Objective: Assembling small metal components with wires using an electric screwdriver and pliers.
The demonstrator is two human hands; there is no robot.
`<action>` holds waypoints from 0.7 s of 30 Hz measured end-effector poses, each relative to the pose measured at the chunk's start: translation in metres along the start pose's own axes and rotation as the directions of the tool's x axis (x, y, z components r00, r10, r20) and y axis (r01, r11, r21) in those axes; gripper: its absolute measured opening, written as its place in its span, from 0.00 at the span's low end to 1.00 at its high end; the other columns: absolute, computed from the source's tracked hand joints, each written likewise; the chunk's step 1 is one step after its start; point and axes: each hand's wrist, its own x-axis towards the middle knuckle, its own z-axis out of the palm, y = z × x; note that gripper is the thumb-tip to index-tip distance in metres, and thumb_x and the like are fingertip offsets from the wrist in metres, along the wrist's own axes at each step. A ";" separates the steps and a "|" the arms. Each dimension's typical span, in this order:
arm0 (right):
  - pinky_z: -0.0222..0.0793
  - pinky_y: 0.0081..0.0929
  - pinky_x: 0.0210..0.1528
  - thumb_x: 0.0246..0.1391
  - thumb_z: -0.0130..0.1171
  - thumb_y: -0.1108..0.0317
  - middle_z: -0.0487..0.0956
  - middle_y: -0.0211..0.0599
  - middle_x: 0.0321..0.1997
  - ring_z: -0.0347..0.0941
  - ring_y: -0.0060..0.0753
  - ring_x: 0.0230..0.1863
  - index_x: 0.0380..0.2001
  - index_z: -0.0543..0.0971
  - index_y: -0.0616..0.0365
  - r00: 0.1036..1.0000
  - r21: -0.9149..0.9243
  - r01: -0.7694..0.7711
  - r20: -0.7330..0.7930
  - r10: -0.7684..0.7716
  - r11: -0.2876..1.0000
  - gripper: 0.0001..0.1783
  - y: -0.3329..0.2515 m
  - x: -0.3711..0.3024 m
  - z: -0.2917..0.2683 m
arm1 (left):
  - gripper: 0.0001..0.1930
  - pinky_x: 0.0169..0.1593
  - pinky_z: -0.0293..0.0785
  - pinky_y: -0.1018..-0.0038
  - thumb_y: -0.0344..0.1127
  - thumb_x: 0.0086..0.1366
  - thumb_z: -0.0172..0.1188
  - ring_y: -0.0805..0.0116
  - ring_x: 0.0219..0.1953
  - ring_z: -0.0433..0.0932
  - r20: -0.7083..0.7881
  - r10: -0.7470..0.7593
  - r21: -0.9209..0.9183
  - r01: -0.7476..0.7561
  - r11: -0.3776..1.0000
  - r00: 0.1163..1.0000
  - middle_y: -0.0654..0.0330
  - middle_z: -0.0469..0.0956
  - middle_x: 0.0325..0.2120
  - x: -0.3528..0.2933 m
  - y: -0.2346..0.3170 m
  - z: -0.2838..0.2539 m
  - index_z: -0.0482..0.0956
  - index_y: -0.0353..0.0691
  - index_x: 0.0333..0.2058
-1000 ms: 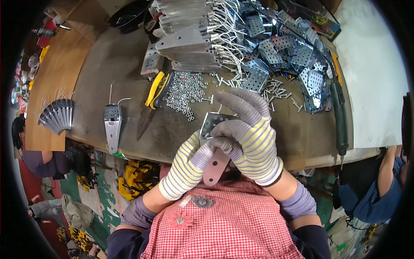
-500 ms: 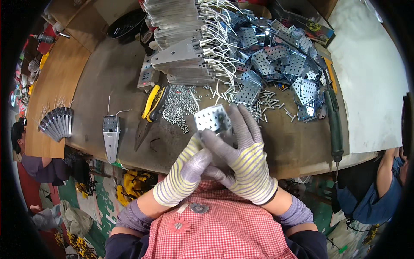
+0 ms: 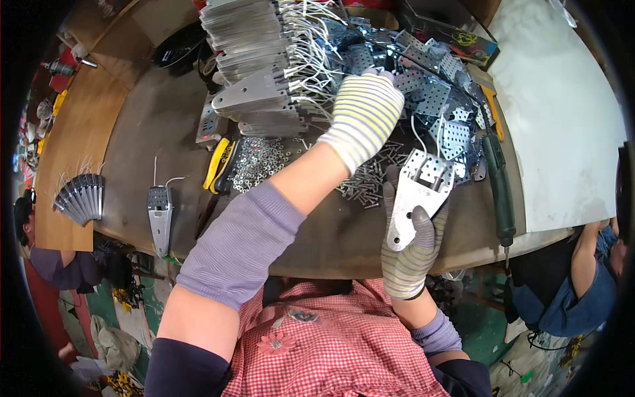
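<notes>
Workbench | my right hand (image 3: 413,248) is gripping a metal bracket (image 3: 415,195) upright, long axis near-to-far | my left hand (image 3: 362,109), fingers hidden, is reaching far over the plate pile (image 3: 436,92), nearer it.

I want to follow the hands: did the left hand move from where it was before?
Yes. The left hand left the metal plate and reached forward, past the screw pile, to the perforated plates.
</notes>
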 end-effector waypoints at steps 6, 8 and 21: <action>0.65 0.40 0.60 0.48 0.56 0.69 0.70 0.44 0.58 0.69 0.44 0.58 0.62 0.61 0.58 0.983 -0.078 -0.175 0.046 0.179 0.982 0.35 0.000 -0.002 -0.012 | 0.11 0.37 0.72 0.69 0.21 0.46 0.59 0.58 0.31 0.75 -0.330 -0.076 -0.585 -0.141 0.798 0.941 0.58 0.75 0.27 -0.073 -0.028 -0.073 0.73 0.40 0.29; 0.65 0.36 0.60 0.46 0.58 0.70 0.69 0.43 0.58 0.69 0.42 0.58 0.63 0.60 0.59 0.937 0.006 -0.320 0.150 0.315 0.948 0.38 -0.006 -0.005 0.001 | 0.12 0.37 0.72 0.70 0.20 0.45 0.58 0.58 0.31 0.75 -0.190 -0.158 -0.760 -0.043 0.649 0.969 0.59 0.75 0.27 -0.109 -0.029 -0.098 0.73 0.40 0.31; 0.56 0.35 0.67 0.47 0.52 0.76 0.65 0.39 0.62 0.63 0.36 0.63 0.67 0.53 0.56 0.609 0.018 -0.761 0.364 0.705 0.648 0.42 0.003 -0.040 0.036 | 0.14 0.33 0.72 0.67 0.28 0.43 0.68 0.62 0.28 0.75 -0.225 -0.155 -0.527 0.014 0.850 0.962 0.64 0.75 0.24 -0.184 -0.036 -0.123 0.83 0.42 0.33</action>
